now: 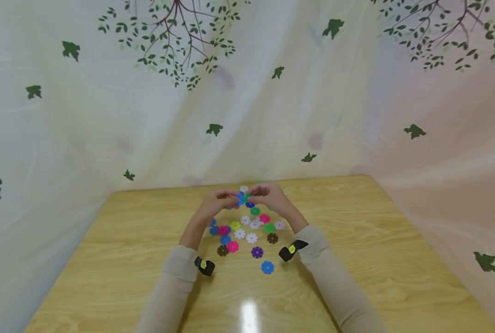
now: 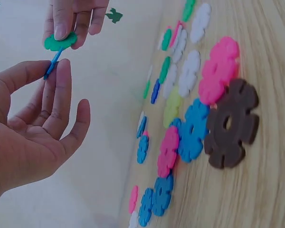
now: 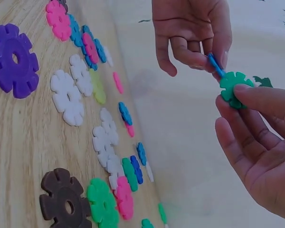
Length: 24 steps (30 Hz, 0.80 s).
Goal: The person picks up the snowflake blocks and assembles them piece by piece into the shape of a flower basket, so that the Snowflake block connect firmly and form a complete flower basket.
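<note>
Both hands meet above the far part of the table. My left hand (image 2: 42,114) pinches a blue snowflake disc (image 2: 53,64) between thumb and fingertips, seen edge-on in the left wrist view. Opposite it, my right hand (image 3: 261,128) pinches a green snowflake disc (image 3: 233,88), its thumb lying on the flat face. The two discs join at their notched edges, the blue one standing at an angle to the green. In the head view the blue disc (image 1: 240,199) shows between the fingertips, left of the green.
Loose notched discs lie scattered on the wooden table (image 1: 118,259) below the hands, among them a purple disc (image 1: 257,252), a blue disc (image 1: 267,267) and a brown disc (image 2: 232,124). A printed curtain (image 1: 168,138) hangs behind the table. Black cameras sit on both wrists.
</note>
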### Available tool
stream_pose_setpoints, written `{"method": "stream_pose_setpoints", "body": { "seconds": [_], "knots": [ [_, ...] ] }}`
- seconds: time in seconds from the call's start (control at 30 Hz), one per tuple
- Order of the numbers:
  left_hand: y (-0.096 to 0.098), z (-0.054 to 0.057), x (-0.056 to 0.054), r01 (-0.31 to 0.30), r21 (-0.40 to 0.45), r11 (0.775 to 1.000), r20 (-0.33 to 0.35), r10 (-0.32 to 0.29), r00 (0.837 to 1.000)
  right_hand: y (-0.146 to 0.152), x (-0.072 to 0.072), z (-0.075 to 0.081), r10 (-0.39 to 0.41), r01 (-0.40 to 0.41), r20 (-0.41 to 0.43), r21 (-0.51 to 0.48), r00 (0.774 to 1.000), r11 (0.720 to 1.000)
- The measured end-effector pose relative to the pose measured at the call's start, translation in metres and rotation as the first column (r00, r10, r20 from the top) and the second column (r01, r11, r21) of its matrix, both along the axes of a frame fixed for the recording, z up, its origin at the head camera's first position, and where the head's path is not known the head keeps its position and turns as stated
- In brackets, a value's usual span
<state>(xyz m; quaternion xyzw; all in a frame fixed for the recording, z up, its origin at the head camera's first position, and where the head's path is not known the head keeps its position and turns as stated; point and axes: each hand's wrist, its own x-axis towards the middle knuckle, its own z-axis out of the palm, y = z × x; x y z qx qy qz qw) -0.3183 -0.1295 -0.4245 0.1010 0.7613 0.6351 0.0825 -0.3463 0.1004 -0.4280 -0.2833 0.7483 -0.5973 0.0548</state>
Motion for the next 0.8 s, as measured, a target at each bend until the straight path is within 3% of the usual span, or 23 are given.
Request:
{"method": "stream_pose_setpoints", "body": {
  "seconds": [0.23, 0.4, 0.8],
  "knots": [
    [0.006, -0.002, 0.001, -0.075, 0.148, 0.986, 0.063, 0.066, 0.996, -0.002, 0.006, 0.007, -0.082, 0.081, -0.067, -0.012, 0.994, 0.997],
    [0.010, -0.006, 0.003, -0.091, 0.244, 0.965, 0.127, 0.061, 0.990, -0.003, 0.008, 0.006, -0.134, 0.135, -0.137, -0.004, 0.981, 0.991],
    [0.016, -0.003, 0.004, -0.103, 0.302, 0.948, 0.165, 0.055, 0.985, -0.008, 0.011, 0.004, -0.219, 0.190, -0.190, -0.161, 0.957, 0.968]
  ]
}}
